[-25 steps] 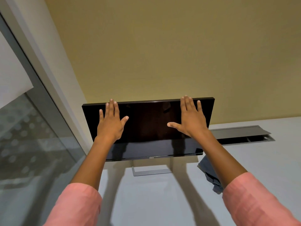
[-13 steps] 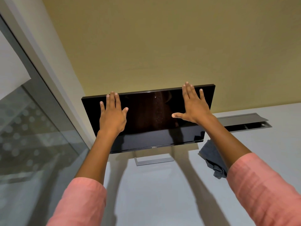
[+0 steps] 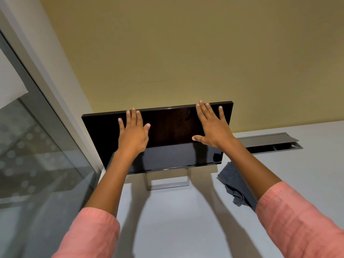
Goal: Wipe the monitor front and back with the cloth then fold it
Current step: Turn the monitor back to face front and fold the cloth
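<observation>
Grey desk (image 3: 186, 229): both hands, left (image 3: 133, 135) and right (image 3: 214, 130), fingers straight, stay on monitor (image 3: 173, 142).

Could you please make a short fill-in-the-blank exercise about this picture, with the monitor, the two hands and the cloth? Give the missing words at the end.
1. Both hands, the left hand and the right hand, are spread flat in front of the dark ______ of the monitor.
2. The grey cloth lies on the table, partly under the person's ______ forearm.
3. Neither hand holds the ______.
4. The person's sleeves are ______ in colour.

Missing words: screen; right; cloth; pink
</observation>
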`<act>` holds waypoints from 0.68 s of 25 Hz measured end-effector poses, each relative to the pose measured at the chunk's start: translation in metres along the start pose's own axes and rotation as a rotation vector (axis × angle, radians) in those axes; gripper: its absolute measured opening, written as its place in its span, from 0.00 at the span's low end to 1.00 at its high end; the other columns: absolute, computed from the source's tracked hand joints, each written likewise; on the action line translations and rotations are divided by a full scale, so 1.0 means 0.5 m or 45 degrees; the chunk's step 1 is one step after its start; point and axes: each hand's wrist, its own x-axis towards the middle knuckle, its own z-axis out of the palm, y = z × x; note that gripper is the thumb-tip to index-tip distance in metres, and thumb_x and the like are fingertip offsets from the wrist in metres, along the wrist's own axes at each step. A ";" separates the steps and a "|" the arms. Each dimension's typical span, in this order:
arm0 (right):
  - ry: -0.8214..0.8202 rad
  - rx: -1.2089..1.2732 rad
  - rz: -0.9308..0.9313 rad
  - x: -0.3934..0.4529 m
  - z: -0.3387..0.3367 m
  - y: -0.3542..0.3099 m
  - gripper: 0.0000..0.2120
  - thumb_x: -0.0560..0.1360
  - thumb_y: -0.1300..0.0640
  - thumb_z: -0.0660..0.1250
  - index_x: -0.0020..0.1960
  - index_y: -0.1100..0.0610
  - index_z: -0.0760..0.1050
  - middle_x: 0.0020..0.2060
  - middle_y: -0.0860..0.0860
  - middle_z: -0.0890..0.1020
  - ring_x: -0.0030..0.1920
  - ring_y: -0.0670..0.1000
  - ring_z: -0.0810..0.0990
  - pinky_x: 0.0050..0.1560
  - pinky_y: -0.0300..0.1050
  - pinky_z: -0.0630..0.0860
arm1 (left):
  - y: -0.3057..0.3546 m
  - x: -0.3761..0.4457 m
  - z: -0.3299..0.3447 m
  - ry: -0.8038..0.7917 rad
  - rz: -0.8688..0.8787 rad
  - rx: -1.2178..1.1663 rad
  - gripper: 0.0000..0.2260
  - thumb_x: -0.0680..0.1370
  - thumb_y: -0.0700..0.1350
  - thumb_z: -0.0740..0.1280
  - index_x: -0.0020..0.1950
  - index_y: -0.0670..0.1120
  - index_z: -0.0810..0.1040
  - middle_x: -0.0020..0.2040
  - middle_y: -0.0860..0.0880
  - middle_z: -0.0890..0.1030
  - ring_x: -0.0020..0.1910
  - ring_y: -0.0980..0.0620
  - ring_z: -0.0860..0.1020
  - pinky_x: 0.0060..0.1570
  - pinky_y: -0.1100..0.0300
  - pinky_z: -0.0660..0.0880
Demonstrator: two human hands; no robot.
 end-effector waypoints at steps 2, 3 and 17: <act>0.032 0.037 -0.049 -0.024 0.015 0.016 0.48 0.74 0.40 0.63 0.76 0.57 0.33 0.76 0.52 0.35 0.76 0.53 0.37 0.74 0.57 0.38 | 0.041 -0.007 0.013 0.006 0.050 0.017 0.27 0.83 0.52 0.45 0.76 0.39 0.42 0.77 0.43 0.40 0.75 0.45 0.38 0.72 0.46 0.37; 0.043 0.059 -0.075 -0.039 0.024 0.032 0.46 0.75 0.41 0.63 0.76 0.56 0.34 0.76 0.52 0.35 0.76 0.53 0.37 0.74 0.56 0.38 | 0.066 -0.010 0.021 0.010 0.083 0.017 0.28 0.83 0.53 0.45 0.76 0.39 0.42 0.77 0.43 0.40 0.76 0.45 0.38 0.72 0.46 0.37; -0.467 0.486 0.248 -0.328 0.319 0.296 0.28 0.74 0.47 0.68 0.70 0.54 0.65 0.68 0.54 0.70 0.66 0.55 0.69 0.65 0.46 0.64 | 0.362 -0.123 0.238 -0.480 0.415 -0.016 0.28 0.82 0.58 0.46 0.77 0.48 0.41 0.76 0.46 0.35 0.75 0.46 0.34 0.72 0.48 0.36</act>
